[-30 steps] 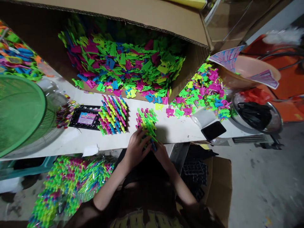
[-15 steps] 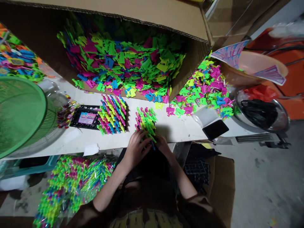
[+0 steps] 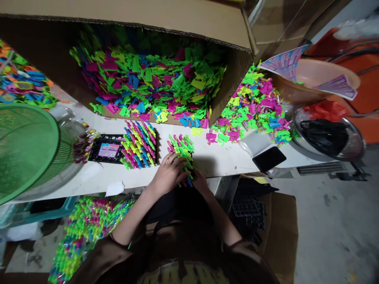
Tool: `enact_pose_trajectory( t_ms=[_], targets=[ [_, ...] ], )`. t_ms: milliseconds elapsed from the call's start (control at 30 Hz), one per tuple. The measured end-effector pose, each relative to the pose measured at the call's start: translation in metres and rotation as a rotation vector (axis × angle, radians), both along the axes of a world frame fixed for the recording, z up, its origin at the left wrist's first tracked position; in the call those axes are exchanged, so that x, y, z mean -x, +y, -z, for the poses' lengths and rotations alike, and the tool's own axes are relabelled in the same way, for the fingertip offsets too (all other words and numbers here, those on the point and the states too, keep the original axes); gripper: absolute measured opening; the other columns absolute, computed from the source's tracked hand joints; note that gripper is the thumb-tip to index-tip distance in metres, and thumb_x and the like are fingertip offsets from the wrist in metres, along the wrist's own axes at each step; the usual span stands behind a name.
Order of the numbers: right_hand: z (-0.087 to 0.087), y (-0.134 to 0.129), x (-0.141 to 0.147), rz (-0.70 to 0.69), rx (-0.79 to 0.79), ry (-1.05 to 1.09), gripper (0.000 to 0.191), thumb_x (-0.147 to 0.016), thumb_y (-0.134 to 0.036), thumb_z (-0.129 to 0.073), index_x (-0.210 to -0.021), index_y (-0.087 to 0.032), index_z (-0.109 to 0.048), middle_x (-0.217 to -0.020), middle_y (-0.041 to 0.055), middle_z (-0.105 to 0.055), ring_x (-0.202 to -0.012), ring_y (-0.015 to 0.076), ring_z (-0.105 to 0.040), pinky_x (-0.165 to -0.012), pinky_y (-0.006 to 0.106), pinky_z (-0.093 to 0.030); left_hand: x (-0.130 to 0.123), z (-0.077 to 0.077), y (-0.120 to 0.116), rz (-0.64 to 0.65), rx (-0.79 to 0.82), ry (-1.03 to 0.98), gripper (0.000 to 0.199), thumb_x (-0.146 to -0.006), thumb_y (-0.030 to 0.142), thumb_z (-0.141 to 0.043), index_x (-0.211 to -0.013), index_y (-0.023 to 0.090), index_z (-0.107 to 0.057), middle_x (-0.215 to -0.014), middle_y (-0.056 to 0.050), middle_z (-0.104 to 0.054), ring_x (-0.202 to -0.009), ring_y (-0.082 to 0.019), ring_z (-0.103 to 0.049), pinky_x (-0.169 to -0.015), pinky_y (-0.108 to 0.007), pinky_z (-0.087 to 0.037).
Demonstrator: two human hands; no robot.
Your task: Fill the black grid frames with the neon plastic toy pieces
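Observation:
A cluster of bright toy candy sticks (image 3: pixel 182 144), mostly green with some pink, yellow and blue, stands close-packed at the table's front edge. A dark edge shows beneath it, like a black rack. My left hand (image 3: pixel 170 171) lies over the near left part of the cluster, its fingers bent around the sticks. Against the near right side is my right hand (image 3: pixel 199 180), curled, with its fingertips hidden behind the cluster. To the left, a fuller set of sticks (image 3: pixel 139 144) fills part of a black plastic rack (image 3: pixel 96 149) bearing a pink label (image 3: pixel 109 150).
A large cardboard box (image 3: pixel 189 23) of plastic pieces lies open behind. More loose pieces (image 3: pixel 254 102) are heaped at right, near a phone (image 3: pixel 269 159) and a metal bowl (image 3: pixel 357 146). A green basket (image 3: pixel 56 146) stands left; bagged sticks (image 3: pixel 89 221) lie below the table.
My left hand has shifted slightly left and its fingers have drawn in on the sticks; some pink and blue ones now show under them. The camera view has moved slightly.

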State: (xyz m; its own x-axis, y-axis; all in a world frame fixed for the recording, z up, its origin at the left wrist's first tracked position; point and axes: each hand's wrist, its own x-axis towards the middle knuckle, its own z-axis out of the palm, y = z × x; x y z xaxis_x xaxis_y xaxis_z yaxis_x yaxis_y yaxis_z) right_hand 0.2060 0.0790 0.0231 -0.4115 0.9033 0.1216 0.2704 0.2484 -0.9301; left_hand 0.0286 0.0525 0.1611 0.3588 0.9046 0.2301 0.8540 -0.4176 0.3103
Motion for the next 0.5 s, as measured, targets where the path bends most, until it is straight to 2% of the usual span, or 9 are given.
enact_pose_trajectory(
  t_ms=[133,367,500],
  targets=[
    [0.004,-0.001,0.002,-0.003,-0.030,-0.021,0.022,-0.077,-0.015,-0.054,-0.095,-0.021,-0.064,-0.087,0.0037,-0.070,-0.078,0.0194,-0.065,-0.073,0.032,-0.054,0.002,0.001,0.000,-0.008,0.002,0.048,0.027,-0.094,0.029,-0.049,-0.113,0.019,-0.064,-0.115,-0.009,-0.067,-0.119,-0.026,-0.054,-0.107,-0.046,-0.040],
    [0.008,0.001,0.001,-0.050,-0.007,-0.019,0.032,-0.077,-0.013,-0.056,-0.106,-0.022,-0.063,-0.105,0.0067,-0.069,-0.097,0.0225,-0.065,-0.086,0.037,-0.053,0.002,0.017,-0.005,-0.048,-0.058,0.028,0.026,-0.094,0.029,-0.047,-0.112,0.021,-0.064,-0.115,-0.008,-0.068,-0.120,-0.026,-0.054,-0.107,-0.048,-0.037],
    [0.001,0.003,0.000,-0.089,0.041,0.032,0.024,-0.080,-0.017,-0.056,-0.101,-0.022,-0.065,-0.098,0.0059,-0.070,-0.090,0.0208,-0.066,-0.082,0.035,-0.053,0.003,0.021,-0.007,-0.057,-0.080,0.014,0.028,-0.093,0.034,-0.048,-0.112,0.019,-0.063,-0.115,-0.010,-0.066,-0.120,-0.028,-0.053,-0.107,-0.049,-0.036]
  ],
)
